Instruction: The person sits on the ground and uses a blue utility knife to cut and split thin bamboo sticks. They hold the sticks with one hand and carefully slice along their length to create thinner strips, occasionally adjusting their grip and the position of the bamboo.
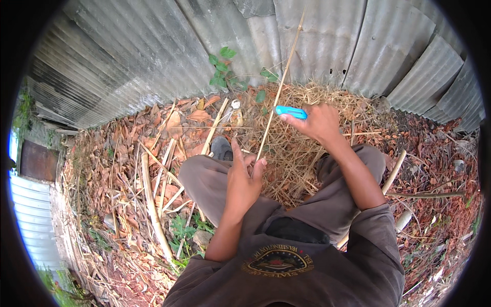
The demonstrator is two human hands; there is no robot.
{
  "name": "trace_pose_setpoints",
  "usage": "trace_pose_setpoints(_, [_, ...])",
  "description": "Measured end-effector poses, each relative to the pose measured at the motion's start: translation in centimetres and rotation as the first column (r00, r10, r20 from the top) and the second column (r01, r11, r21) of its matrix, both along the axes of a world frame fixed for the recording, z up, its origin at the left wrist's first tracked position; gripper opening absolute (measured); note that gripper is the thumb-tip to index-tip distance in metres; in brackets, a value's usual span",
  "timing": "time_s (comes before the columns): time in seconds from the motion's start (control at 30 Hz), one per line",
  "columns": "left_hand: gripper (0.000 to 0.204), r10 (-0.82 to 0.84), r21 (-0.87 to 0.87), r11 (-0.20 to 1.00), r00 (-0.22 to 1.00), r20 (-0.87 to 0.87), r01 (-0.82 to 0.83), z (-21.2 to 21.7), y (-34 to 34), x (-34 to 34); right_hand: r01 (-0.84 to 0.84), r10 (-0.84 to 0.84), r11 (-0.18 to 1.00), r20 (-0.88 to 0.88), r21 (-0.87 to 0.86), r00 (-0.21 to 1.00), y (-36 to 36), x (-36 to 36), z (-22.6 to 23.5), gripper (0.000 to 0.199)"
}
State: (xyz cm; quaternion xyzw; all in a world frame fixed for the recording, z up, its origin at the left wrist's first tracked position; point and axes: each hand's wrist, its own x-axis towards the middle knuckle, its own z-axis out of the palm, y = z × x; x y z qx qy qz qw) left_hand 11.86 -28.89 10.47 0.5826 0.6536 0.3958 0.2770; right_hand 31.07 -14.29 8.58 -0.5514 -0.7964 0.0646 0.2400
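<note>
My left hand point(244, 179) pinches the near end of a long, thin bamboo strip point(281, 88) between thumb and fingers, with the index finger pointing forward. The strip slants up and away to the right, its far end reaching in front of the metal sheeting. In my right hand point(317, 123) is a bright blue utility knife point(291, 112), the fingers wrapped round its handle. The knife's front end is beside the strip, around its middle; I cannot make out the blade or whether it touches. Pale straw-like shavings point(291, 163) lie beneath, between my bent legs.
A corrugated metal fence point(153, 56) closes off the far side. Split bamboo pieces point(153, 204) lie on dry leaves at my left. A green plant point(221, 66) grows against the fence. Right of my knee lie a stick point(424, 195) and a pale bamboo piece point(395, 171).
</note>
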Motion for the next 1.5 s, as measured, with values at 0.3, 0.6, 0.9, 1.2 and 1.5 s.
trace_pose_setpoints(0.3, [0.070,-0.042,0.085,0.994,0.970,-0.239,0.064,1.5,-2.4,-0.5,0.171,-0.169,0.984,0.031,-0.053,0.985,2.5,1.9,1.5,0.082])
trace_pose_setpoints(0.6, [0.068,-0.044,0.039,0.998,0.984,-0.174,0.051,2.0,-4.2,-1.4,0.113,-0.115,0.985,-0.009,-0.127,0.993,1.0,2.4,1.1,0.083])
trace_pose_setpoints(0.9, [0.070,-0.074,-0.002,0.997,0.983,-0.166,0.075,3.5,-6.1,-1.5,0.220,-0.225,0.966,-0.022,-0.133,0.974,3.6,4.8,3.5,0.083])
trace_pose_setpoints(1.2, [0.070,-0.084,0.012,0.996,0.987,-0.139,0.087,3.4,-6.4,-1.8,0.021,-0.022,1.000,0.048,0.021,0.999,3.3,4.5,5.0,0.072])
trace_pose_setpoints(1.5, [0.068,-0.083,0.060,0.993,0.972,-0.221,0.099,3.6,-4.4,-1.7,0.101,-0.124,0.974,0.102,0.205,0.987,10.3,4.8,4.3,0.079])
